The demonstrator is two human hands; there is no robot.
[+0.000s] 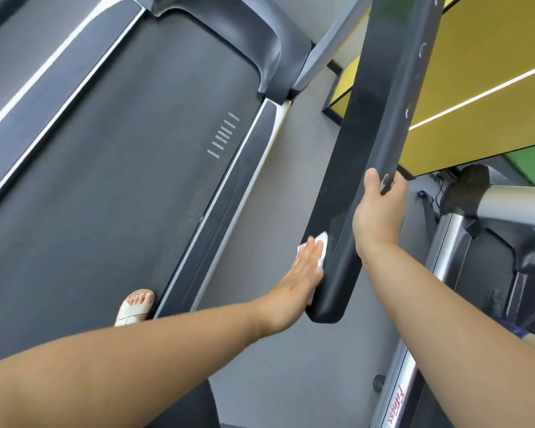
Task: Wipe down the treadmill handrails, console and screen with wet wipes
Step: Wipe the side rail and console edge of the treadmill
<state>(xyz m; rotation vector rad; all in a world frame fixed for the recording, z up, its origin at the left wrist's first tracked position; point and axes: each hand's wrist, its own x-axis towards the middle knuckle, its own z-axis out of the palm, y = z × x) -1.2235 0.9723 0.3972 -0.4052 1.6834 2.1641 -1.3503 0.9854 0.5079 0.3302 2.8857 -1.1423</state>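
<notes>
Black plastic, matte and broad: the long black handrail is the part being wiped. The left hand lies flat, fingers straight, pressing a small white wet wipe onto its inner face near the rounded end. The right hand curls over the far edge, steadying. Next, I'd judge, a firm slide up its length

White wet wipe flat against black slanting handrail
</notes>
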